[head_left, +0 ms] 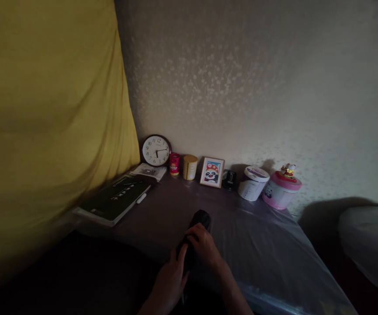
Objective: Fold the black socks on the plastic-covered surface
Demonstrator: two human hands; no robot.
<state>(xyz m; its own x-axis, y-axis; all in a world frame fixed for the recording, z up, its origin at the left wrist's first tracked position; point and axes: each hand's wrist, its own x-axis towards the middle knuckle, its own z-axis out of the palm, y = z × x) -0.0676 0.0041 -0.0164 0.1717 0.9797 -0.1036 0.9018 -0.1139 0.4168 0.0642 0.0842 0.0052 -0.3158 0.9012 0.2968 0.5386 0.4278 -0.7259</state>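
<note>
here, the left hand (171,278) is curled round the near part of a dark, long bundle (202,217), and the right hand (203,243) grips it farther up. the bundle is at the near middle of the table (165,210). far back, a picture frame (212,172) stands right of a yellow canister (189,167) and left of a white tub (251,186).

Right-front tabletop (257,245) lies open — 2 tubs (251,189) block behind.
</note>
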